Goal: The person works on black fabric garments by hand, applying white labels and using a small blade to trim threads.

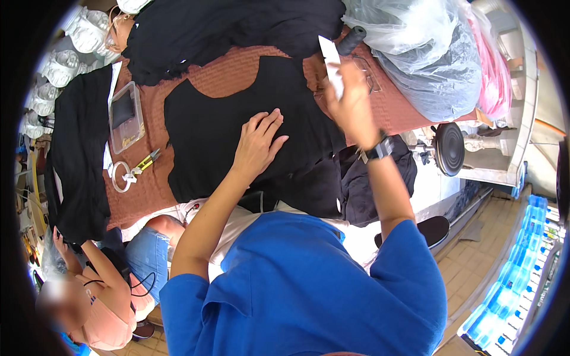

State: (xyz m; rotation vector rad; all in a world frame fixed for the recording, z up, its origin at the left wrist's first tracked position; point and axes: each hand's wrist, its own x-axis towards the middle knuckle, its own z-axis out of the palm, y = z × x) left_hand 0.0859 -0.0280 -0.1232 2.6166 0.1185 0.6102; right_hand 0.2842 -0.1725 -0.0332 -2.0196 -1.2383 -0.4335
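Observation:
A black sleeveless garment piece (219,142) with a scooped neckline is spread out on the brown-covered table (157,190). My left hand (259,141) rests palm down on its middle, fingers stretched out. To the right, my right hand (351,110), with a dark watch at the wrist, is raised near the garment's right edge and slightly smeared by motion. Its fingers are closed on a flat white strip (330,58) with a pointed end; whether this is paper or card I cannot tell. Just past the strip lies a dark thread spool (351,40).
Black cloth (231,32) is heaped at the far side. At left are a clear plastic box (126,118), yellow thread snips (145,161) and a white ring (122,177). Plastic bags (427,59) fill the far right. A co-worker (101,302) handles black fabric (80,154) at left.

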